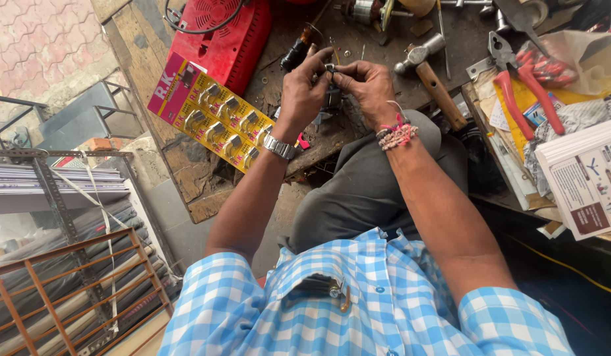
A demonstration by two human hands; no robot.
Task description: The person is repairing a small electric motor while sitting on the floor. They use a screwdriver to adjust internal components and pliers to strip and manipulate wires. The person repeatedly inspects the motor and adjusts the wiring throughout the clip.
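My left hand (304,92) and my right hand (365,84) meet above a worn wooden workbench (186,165). Their fingertips pinch a small dark metal part (330,68) between them. A steel watch is on my left wrist, and red and pink threads are tied round my right wrist. More of the part may be hidden behind my fingers.
A yellow card of small blister-packed parts (213,112) lies left of my hands, beside a red appliance housing (223,29). A wooden-handled hammer (432,76) and red-handled pliers (523,79) lie to the right, near printed leaflets (585,175). A metal rack (74,264) stands lower left.
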